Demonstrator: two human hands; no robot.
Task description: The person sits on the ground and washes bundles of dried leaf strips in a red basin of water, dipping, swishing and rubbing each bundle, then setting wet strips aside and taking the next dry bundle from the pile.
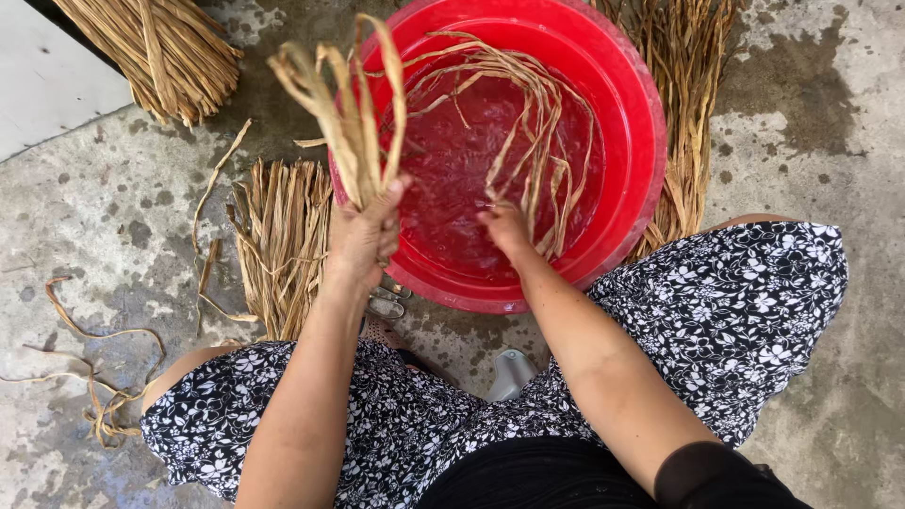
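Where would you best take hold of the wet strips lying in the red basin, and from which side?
Judging by their pose, grip the wet strips at the near ends, where they gather by the right hand, coming from above on the person's side. Their far ends fan out along the basin rim. The left hand already holds a dry bunch upright.

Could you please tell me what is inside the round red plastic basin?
The round red plastic basin holds water and long tan dried fibre strips. The right hand dips in, gripping some strips. The basin's bottom beneath the strips and hand is covered.
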